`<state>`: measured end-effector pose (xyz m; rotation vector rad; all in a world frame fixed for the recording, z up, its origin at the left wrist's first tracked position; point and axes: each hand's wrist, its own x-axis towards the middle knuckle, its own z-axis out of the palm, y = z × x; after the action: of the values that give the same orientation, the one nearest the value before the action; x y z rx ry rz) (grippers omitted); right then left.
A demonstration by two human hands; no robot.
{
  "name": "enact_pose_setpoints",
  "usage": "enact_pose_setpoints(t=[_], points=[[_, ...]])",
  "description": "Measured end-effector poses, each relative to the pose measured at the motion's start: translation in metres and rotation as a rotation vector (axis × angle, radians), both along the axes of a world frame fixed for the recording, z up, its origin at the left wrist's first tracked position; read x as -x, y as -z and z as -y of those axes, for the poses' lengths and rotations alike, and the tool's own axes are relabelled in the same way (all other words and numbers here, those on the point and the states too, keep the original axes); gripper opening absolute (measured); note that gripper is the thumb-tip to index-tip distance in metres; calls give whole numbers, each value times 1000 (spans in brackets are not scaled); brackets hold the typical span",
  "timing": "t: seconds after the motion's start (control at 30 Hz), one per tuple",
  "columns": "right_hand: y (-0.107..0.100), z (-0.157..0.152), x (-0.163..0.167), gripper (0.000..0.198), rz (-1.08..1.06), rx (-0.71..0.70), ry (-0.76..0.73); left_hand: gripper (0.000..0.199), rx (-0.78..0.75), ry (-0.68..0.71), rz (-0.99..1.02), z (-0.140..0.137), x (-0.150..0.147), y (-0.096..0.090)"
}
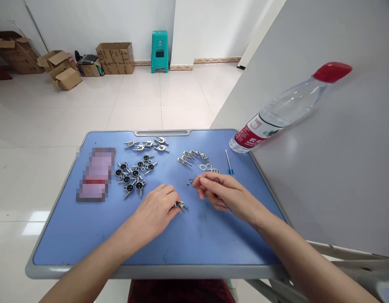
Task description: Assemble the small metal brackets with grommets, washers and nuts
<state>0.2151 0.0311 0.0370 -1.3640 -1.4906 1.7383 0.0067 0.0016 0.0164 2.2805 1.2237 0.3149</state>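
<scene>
Both hands low, fingers bent

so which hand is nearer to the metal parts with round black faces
Left. The left hand is just right of the black-faced metal parts, toward the person, holding a small metal piece; the right hand is farther right.
</scene>
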Motion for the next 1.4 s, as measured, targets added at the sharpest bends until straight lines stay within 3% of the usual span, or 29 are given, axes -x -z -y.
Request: enact_pose_setpoints(t=[0.1, 0.3, 0.5, 0.63, 0.87, 1.17, 1.4], points=[[0, -2, -2, 38, -121, 45, 32, 8, -2, 0, 6, 0, 0, 0], [1, 3, -2, 40, -40, -126, 44, 7, -43, 18, 20, 1, -1, 3], [3, 4, -7, 45, -136, -14, 41, 11, -53, 17, 37, 1, -4, 1], [4, 5, -13, 39, -257, -41, 38, 11, -41, 11, 44, 1, -5, -1], [9, 15, -10, 21, -107, -387, 133, 12, -41, 4, 61, 4, -5, 1], [15, 21, -3, 17, 20, -738, -127, 10, -45, -8, 5, 3, -6, 3], [13, 21, 1, 16, 86, -824, -151, 9, -47, -7, -19, 3, -6, 3]])
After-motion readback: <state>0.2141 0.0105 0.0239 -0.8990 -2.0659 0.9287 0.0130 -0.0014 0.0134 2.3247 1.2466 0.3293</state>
